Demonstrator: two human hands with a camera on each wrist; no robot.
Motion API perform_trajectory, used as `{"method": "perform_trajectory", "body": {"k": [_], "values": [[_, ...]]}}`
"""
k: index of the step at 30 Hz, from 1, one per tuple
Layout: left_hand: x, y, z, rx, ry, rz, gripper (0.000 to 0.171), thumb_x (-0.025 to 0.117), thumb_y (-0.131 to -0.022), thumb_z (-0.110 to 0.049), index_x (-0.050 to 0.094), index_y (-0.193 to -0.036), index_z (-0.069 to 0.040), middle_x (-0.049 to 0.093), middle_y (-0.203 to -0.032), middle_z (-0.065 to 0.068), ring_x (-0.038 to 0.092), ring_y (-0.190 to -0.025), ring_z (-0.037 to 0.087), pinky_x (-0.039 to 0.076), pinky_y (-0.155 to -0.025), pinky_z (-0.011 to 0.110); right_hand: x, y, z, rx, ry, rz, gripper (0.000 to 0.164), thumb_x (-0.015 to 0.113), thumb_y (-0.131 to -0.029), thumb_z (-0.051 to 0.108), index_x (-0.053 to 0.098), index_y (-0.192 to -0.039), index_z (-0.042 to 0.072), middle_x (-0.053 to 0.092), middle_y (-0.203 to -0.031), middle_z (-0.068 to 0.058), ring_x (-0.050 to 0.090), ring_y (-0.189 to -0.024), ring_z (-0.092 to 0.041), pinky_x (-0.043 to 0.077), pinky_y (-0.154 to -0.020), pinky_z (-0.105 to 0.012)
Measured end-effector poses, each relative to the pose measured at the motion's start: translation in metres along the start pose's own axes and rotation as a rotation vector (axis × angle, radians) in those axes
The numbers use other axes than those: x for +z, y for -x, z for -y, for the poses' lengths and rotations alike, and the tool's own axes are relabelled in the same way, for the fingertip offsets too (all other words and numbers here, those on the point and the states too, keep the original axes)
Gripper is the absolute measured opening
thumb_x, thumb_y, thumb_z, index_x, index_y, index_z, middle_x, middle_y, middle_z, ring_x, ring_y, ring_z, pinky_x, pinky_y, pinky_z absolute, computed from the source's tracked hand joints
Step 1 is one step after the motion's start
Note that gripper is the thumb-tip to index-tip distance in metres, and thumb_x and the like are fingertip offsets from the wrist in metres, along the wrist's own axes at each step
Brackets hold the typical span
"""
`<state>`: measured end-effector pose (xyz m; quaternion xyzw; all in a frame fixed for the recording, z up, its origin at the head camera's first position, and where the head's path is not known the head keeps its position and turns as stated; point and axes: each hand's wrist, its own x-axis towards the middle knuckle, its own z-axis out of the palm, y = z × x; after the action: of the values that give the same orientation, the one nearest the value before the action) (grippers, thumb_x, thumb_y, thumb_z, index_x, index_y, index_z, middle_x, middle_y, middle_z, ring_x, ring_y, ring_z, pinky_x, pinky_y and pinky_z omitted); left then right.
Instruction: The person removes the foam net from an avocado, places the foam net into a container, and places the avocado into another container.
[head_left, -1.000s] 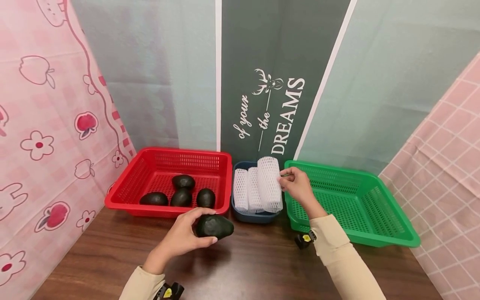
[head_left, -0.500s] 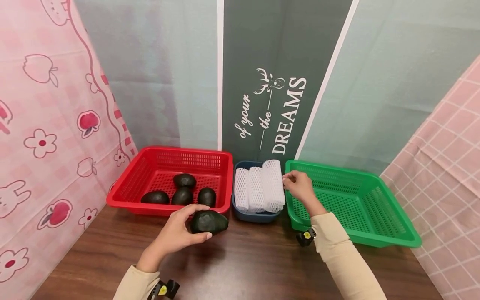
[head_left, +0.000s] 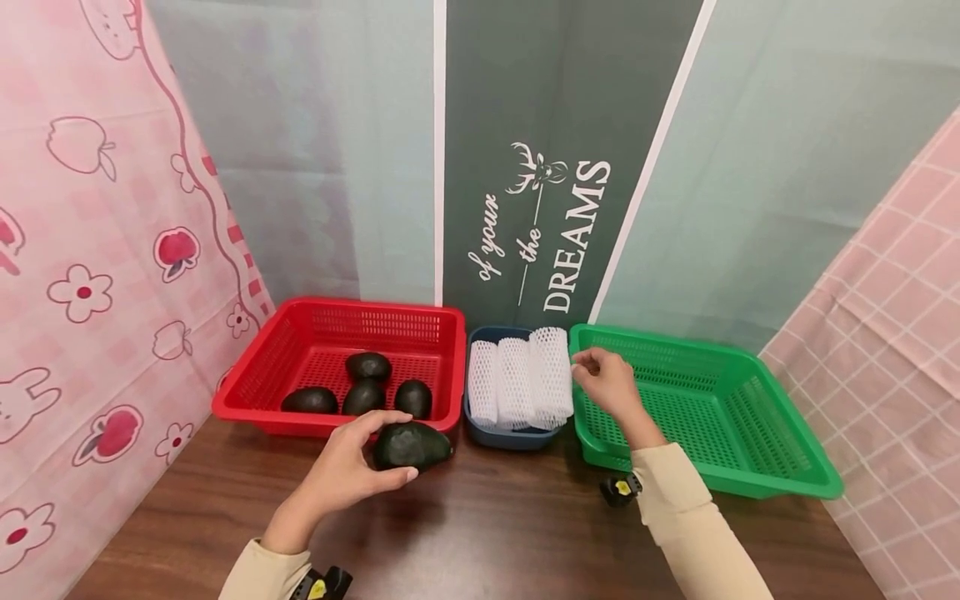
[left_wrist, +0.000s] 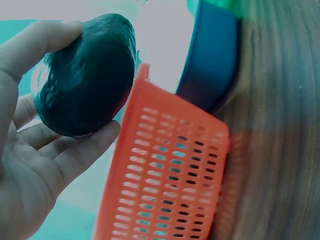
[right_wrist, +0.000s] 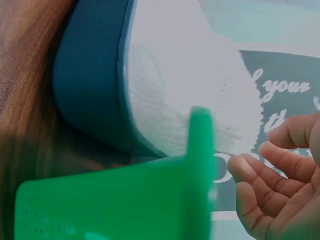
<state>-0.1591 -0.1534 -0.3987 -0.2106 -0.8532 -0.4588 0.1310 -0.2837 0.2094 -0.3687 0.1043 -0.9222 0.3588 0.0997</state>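
My left hand point(head_left: 341, 471) holds a dark avocado point(head_left: 412, 446) above the table, in front of the red basket. In the left wrist view the thumb and fingers wrap the avocado point(left_wrist: 90, 75) from its side. My right hand point(head_left: 609, 385) hovers over the left edge of the green basket, its fingers loosely curled with nothing between them. Just beside its fingertips is the rightmost white foam net sleeve point(head_left: 551, 379). Another two sleeves point(head_left: 514, 383) lean next to it in a small blue bin point(head_left: 513, 437).
The red basket point(head_left: 247, 408) at left holds several more avocados point(head_left: 367, 367). At right stands the green basket point(head_left: 780, 417), its near corner close to the blue bin. All three stand on the brown wooden table point(head_left: 495, 525), with hanging cloths behind and at the sides.
My right hand has let go of the rightmost foam sleeve, which has settled lower and rightward in the bin, and drawn slightly right. My left hand has shifted a little left with the avocado.
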Motion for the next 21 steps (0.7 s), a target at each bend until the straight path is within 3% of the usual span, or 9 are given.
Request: {"method": "perform_trajectory", "body": {"k": [5,10,16,21], "values": [[-0.006,0.000,-0.005,-0.028,-0.008,-0.040,0.059,0.087,-0.061,-0.025,0.061,-0.114,-0.022,0.060,-0.106,-0.011,0.054,-0.075,0.014,0.048,-0.056,0.026,-0.004,0.014,0.012,-0.090,0.063,0.009,0.026,0.059,-0.087,0.009,0.062,-0.109,-0.004,0.064,-0.095,-0.017,0.063,-0.084,-0.031,0.049,-0.070,-0.045],[-0.007,-0.001,-0.005,-0.057,-0.019,-0.059,0.058,0.086,-0.063,-0.030,0.062,-0.115,-0.019,0.061,-0.105,-0.008,0.053,-0.065,0.016,0.047,-0.053,0.026,-0.004,0.022,0.025,-0.104,0.096,0.076,0.032,0.062,-0.086,0.015,0.060,-0.113,-0.003,0.062,-0.101,-0.019,0.063,-0.085,-0.030,0.050,-0.068,-0.044],[-0.009,-0.004,0.000,-0.039,-0.039,-0.088,0.051,0.083,-0.069,-0.030,0.063,-0.114,-0.014,0.062,-0.107,-0.007,0.056,-0.084,0.013,0.050,-0.064,0.029,-0.001,0.028,0.035,-0.120,0.144,0.126,0.036,0.063,-0.086,0.016,0.059,-0.117,-0.002,0.061,-0.106,-0.019,0.061,-0.090,-0.032,0.049,-0.072,-0.045],[-0.008,-0.012,0.009,0.025,-0.080,-0.185,0.034,0.080,-0.074,-0.014,0.066,-0.105,-0.010,0.064,-0.098,-0.003,0.061,-0.086,0.016,0.053,-0.067,0.034,0.007,0.028,0.046,-0.182,0.151,0.129,0.037,0.065,-0.084,0.015,0.059,-0.116,-0.002,0.060,-0.109,-0.020,0.060,-0.094,-0.035,0.048,-0.075,-0.047]]}}
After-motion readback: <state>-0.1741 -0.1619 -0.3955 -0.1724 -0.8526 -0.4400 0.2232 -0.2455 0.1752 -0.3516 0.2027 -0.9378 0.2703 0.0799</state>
